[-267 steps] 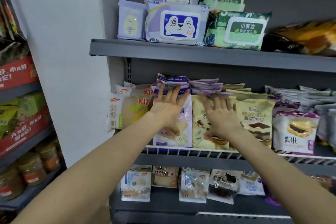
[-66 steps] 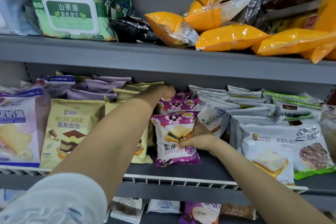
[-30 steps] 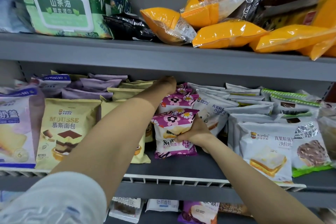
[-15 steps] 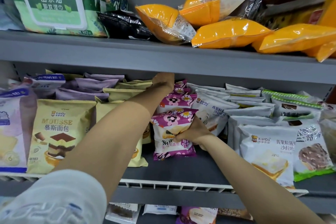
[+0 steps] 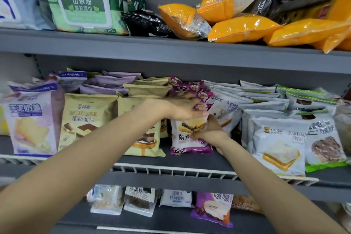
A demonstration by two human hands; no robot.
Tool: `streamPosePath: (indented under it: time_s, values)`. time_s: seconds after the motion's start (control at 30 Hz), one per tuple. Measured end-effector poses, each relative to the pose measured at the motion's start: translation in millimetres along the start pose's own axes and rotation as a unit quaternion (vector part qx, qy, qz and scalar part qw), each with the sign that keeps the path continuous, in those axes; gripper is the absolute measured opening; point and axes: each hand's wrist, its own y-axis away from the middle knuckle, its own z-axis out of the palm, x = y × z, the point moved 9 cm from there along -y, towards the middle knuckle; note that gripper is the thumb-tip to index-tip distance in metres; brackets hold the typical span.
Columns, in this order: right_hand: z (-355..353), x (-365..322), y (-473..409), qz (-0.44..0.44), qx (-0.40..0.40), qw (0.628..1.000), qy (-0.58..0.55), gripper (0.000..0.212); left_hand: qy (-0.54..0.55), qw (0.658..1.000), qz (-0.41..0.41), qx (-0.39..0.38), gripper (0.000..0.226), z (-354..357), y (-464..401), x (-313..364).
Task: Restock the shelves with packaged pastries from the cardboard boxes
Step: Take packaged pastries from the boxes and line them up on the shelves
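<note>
A purple flowered pastry packet [image 5: 187, 143] stands upright at the front of its row on the grey middle shelf [image 5: 190, 161]. More purple packets [image 5: 188, 85] are lined up behind it. My left hand [image 5: 180, 109] reaches across from the left and pinches the packet's top flap. Lower down, my right hand [image 5: 209, 131] grips the packet's right edge with curled fingers. No cardboard box is in view.
Beige mousse packets [image 5: 85, 119] stand left of the purple row, white sandwich packets [image 5: 279, 146] to its right. A white wire rail [image 5: 171, 172] fronts the shelf. The shelf above holds orange packets [image 5: 243, 28] and green wet wipes [image 5: 85, 7]. Below lie more pastries [image 5: 210, 209].
My left hand has come forward from the back of the purple row to the front packet's top. My right hand stays on that packet's right side. The view has shifted slightly.
</note>
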Motion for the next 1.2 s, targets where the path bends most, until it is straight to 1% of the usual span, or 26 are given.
streamPosePath:
  time_s: [0.03, 0.07, 0.1, 0.13, 0.17, 0.23, 0.3, 0.4, 0.43, 0.53, 0.6, 0.73, 0.8, 0.87, 0.9, 0.97, 1.0, 1.07, 1.13, 1.2]
  values:
    - [2.2, 1.1, 4.4, -0.006, -0.002, 1.0, -0.004, 0.07, -0.029, 0.999, 0.005, 0.017, 0.066, 5.6, -0.4, 2.0]
    - [6.3, 3.4, 8.8, -0.01, -0.013, 1.0, -0.007, 0.075, -0.045, 0.998, 0.012, 0.049, 0.059, 7.1, -2.0, 3.6]
    - [10.9, 3.9, 13.5, -0.013, -0.025, 1.0, -0.014, 0.088, -0.055, 0.995, 0.019, 0.087, 0.052, 5.7, -3.1, 4.9]
    - [14.4, 5.4, 15.9, -0.015, -0.029, 0.999, -0.013, 0.107, -0.062, 0.99, 0.027, 0.121, 0.048, 2.9, -3.9, 5.6]
    - [18.7, 4.1, 18.0, -0.015, -0.033, 0.999, -0.014, 0.122, -0.063, 0.987, 0.034, 0.143, 0.045, 0.8, -5.7, 5.5]
    - [24.3, 3.5, 19.8, -0.016, -0.035, 0.999, 0.001, 0.135, -0.042, 0.986, 0.039, 0.155, 0.042, -0.8, -10.3, 3.8]
    - [24.5, 6.1, 19.6, -0.024, -0.032, 0.999, 0.013, 0.139, -0.01, 0.988, 0.029, 0.15, 0.041, -1.6, -15.2, 1.1]
    - [24.2, 7.3, 24.2, -0.042, -0.037, 0.998, 0.031, 0.13, 0.021, 0.99, 0.013, 0.141, 0.041, -2.9, -19.2, -2.1]
    - [25.2, 7.3, 24.5, -0.051, -0.045, 0.997, 0.034, 0.132, 0.027, 0.99, 0.009, 0.14, 0.041, -3.7, -19.5, -2.5]
    - [28.7, 5.1, 23.3, -0.066, -0.057, 0.994, 0.063, 0.15, 0.046, 0.988, 0.003, 0.145, 0.038, -7.0, -17.4, -1.9]
    - [29.3, 5.3, 19.6, -0.081, -0.045, 0.992, 0.081, 0.154, 0.057, 0.987, 0.007, 0.153, 0.036, -9.9, -14.9, 0.7]
    - [24.0, 3.3, 21.7, -0.093, -0.003, 0.991, 0.093, 0.15, 0.052, 0.975, 0.024, 0.215, 0.033, -19.8, -0.8, 7.7]
    - [21.4, -4.8, 29.8, -0.093, -0.007, 0.991, 0.099, 0.147, 0.03, 0.976, 0.019, 0.214, 0.034, -19.5, 7.0, 8.4]
    - [15.2, -16.7, 41.8, -0.091, -0.016, 0.99, 0.105, 0.138, 0.006, 0.978, 0.018, 0.207, 0.04, -17.2, 15.3, 10.7]
    - [10.5, -20.1, 46.6, -0.09, -0.02, 0.989, 0.119, 0.134, 0.0, 0.976, 0.015, 0.216, 0.043, -18.5, 21.7, 12.7]
    - [-7.8, -30.2, 57.4, -0.091, 0.001, 0.983, 0.159, 0.118, -0.006, 0.966, 0.017, 0.26, 0.048, -25.1, 34.5, 19.4]
    - [-22.7, -37.4, 62.4, -0.099, 0.035, 0.98, 0.167, 0.105, -0.012, 0.958, 0.03, 0.285, 0.05, -27.6, 40.9, 27.0]
    - [-60.5, -54.8, 75.1, -0.13, 0.13, 0.963, 0.195, 0.073, -0.023, 0.944, 0.071, 0.32, 0.049, -30.1, 51.3, 51.0]
    - [-94.9, -69.1, 84.6, -0.143, 0.196, 0.943, 0.226, 0.05, -0.047, 0.939, 0.097, 0.326, 0.048, -28.7, 49.4, 74.2]
    - [-124.4, -77.1, 82.1, -0.139, 0.225, 0.933, 0.243, 0.037, -0.059, 0.946, 0.094, 0.305, 0.048, -27.2, 40.8, 90.2]
